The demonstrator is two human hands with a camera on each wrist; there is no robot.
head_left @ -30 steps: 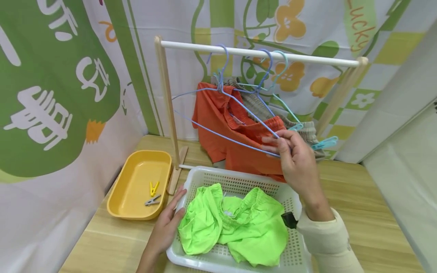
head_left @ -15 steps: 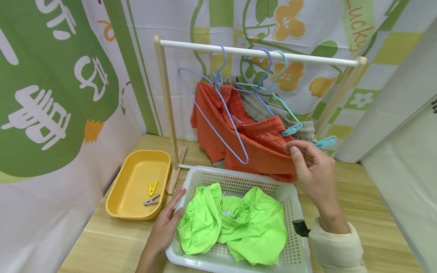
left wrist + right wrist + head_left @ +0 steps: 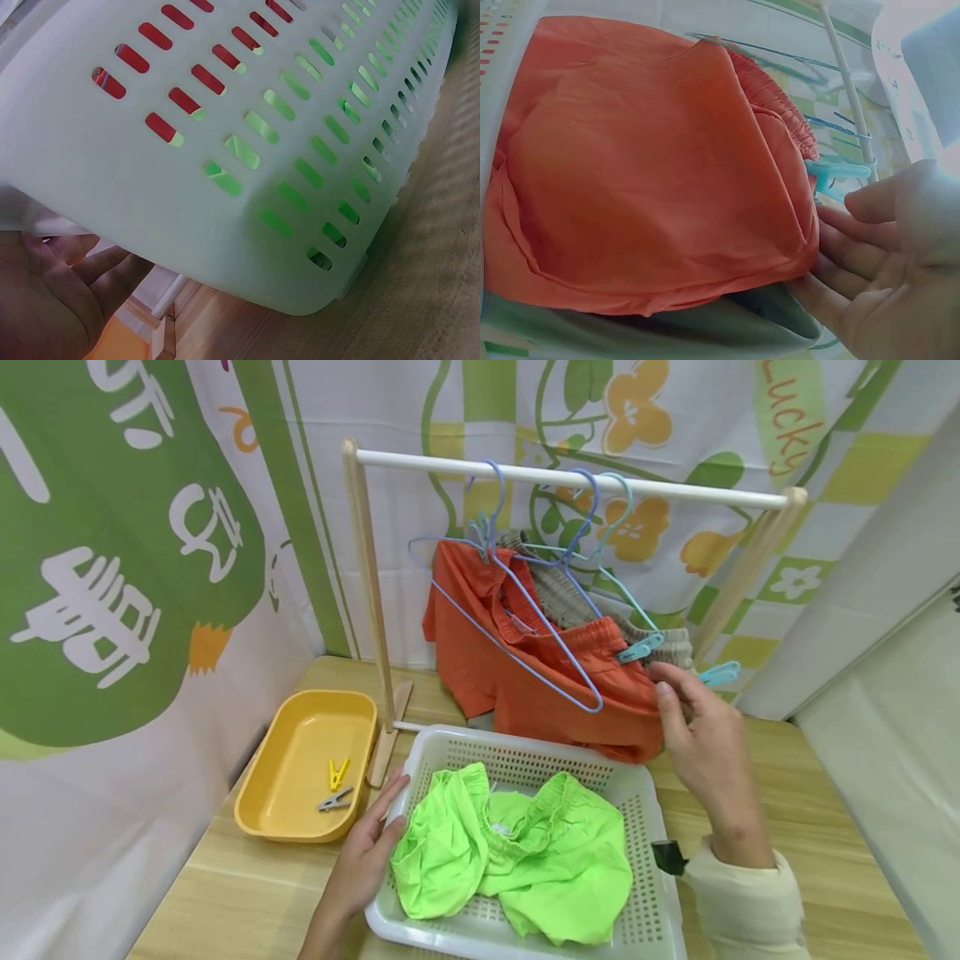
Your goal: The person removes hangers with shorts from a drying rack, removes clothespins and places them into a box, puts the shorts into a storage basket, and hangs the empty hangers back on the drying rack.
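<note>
Orange shorts (image 3: pixel 555 693) hang from the rack, a light-blue clothespin (image 3: pixel 641 647) at the right of their waistband. In front of them dangles a blue hanger (image 3: pixel 547 627), its lower right corner loose. My right hand (image 3: pixel 708 747) is at the shorts' right edge. In the right wrist view its fingertips meet the orange cloth, the thumb apart from them and nothing pinched. My left hand (image 3: pixel 363 847) rests against the left rim of the white basket (image 3: pixel 660 860), fingers partly hidden by the rim in the left wrist view. Bright green shorts (image 3: pixel 562 868) lie in the basket.
A yellow tray (image 3: pixel 270 777) on the left holds a yellow clothespin (image 3: pixel 337 774) and a grey clothespin (image 3: pixel 335 799). Behind the orange shorts, grey shorts (image 3: pixel 678 647) hang from the rack (image 3: pixel 697 493), with another light-blue clothespin (image 3: pixel 720 673) at their right.
My right hand has let go of the blue hanger and moved right, to the orange shorts' edge. The hanger swung left, then partly back. The left hand stays at the basket.
</note>
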